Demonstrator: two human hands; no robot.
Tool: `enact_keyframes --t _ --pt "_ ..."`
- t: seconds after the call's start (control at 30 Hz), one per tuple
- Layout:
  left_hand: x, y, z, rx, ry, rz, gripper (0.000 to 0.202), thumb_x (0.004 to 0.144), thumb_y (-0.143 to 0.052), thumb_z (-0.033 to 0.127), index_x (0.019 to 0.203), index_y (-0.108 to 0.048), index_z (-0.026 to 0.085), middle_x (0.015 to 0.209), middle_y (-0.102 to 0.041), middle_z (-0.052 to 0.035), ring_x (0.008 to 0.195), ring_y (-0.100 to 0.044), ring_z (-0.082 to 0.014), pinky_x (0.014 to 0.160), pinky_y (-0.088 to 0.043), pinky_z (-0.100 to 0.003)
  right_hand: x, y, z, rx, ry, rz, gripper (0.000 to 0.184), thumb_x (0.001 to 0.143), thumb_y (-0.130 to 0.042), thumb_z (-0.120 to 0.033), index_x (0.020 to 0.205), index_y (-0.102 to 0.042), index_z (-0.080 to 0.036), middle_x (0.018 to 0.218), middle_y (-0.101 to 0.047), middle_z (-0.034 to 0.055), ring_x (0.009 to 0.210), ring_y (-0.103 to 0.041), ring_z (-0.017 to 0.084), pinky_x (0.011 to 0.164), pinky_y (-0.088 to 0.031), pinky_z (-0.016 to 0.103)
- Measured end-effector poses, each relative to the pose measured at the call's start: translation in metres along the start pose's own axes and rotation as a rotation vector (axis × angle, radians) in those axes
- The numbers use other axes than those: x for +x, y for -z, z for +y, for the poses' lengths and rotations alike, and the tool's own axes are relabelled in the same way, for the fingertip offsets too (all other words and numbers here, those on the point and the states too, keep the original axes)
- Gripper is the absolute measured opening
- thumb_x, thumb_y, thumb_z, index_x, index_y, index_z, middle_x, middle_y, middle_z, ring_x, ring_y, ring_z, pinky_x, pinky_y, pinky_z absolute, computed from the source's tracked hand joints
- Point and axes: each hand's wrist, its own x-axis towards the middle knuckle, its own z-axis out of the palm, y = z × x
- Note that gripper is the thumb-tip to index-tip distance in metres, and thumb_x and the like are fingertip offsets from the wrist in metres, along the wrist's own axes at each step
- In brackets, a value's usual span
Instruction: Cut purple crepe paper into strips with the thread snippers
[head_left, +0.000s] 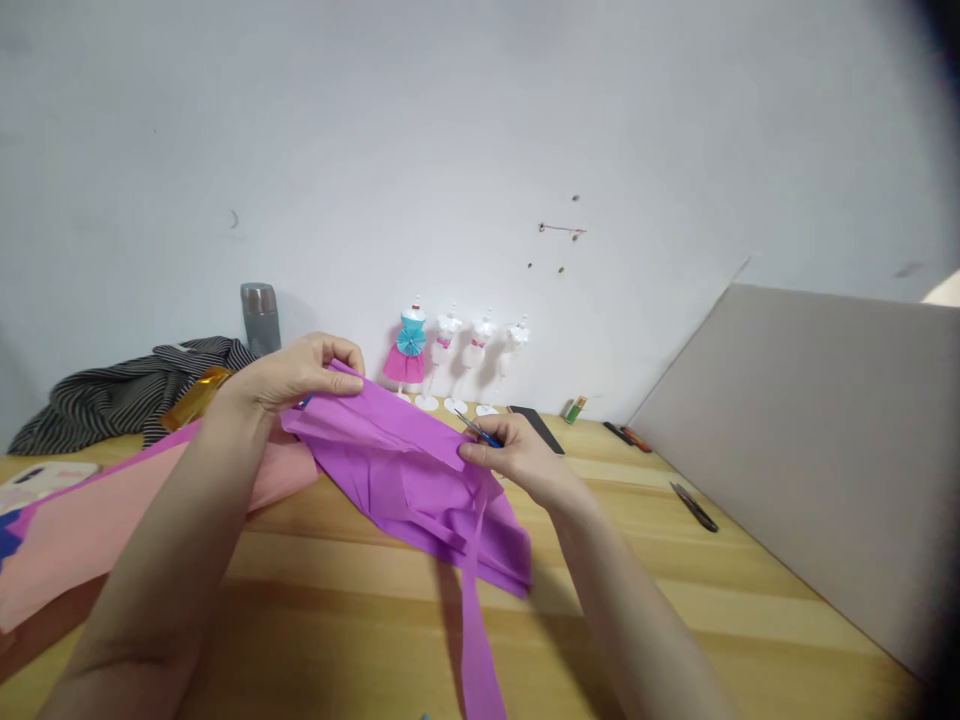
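Note:
A folded purple sheet (390,460), thin and creased like crepe paper, is stretched between my hands above the table. My left hand (307,375) pinches its upper left edge between thumb and fingers. At the upper right edge, my right hand (517,455) is closed on a slim tool with a blue handle and a pointed metal tip (480,430). That thumb also presses against the purple sheet. What kind of tool it is I cannot tell. From below my right hand a narrow purple strip (476,620) hangs down toward the table's front.
Four-legged clutter aside, small white dress forms (480,340) stand by the wall, one in a blue top and pink skirt. Peach sheets (97,520), striped cloth (120,395) and a grey flask (261,320) lie left. Dark snips (694,507) rest right, near a white panel (810,430).

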Motion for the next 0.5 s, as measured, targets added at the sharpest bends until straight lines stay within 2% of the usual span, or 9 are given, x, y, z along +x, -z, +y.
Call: enact_keyframes --t 0.23,0.4,0.5 --pt "-0.006 0.003 0.010 0.148 -0.074 -0.034 0.016 0.068 -0.073 0.028 0.071 -0.062 0.015 0.077 -0.065 -0.0023 0.074 -0.057 -0.0133 0.064 -0.043 -0.022 -0.001 -0.001 0.001 -0.017 0.059 0.019 0.020 0.073 -0.063 -0.032 0.063 -0.060 -0.015 0.058 -0.048 -0.0030 0.058 -0.042 0.011 0.057 -0.032 0.026" --pt "-0.005 0.005 0.016 0.234 -0.016 -0.071 0.009 0.068 -0.071 0.023 0.069 -0.065 0.016 0.074 -0.066 -0.0018 0.074 -0.058 -0.0139 0.067 -0.042 -0.023 0.000 -0.004 0.001 -0.029 0.069 0.021 0.021 0.072 -0.062 -0.034 0.063 -0.058 -0.015 0.058 -0.047 -0.0035 0.057 -0.041 0.010 0.056 -0.031 0.025" --pt "-0.010 0.006 0.012 0.231 0.038 -0.052 0.011 0.068 -0.071 0.025 0.069 -0.065 0.016 0.071 -0.064 -0.0003 0.068 -0.055 -0.0117 0.061 -0.039 -0.022 -0.001 -0.007 0.000 -0.076 0.073 -0.015 0.022 0.074 -0.060 -0.032 0.061 -0.057 -0.015 0.057 -0.043 -0.0042 0.056 -0.038 0.010 0.055 -0.028 0.025"
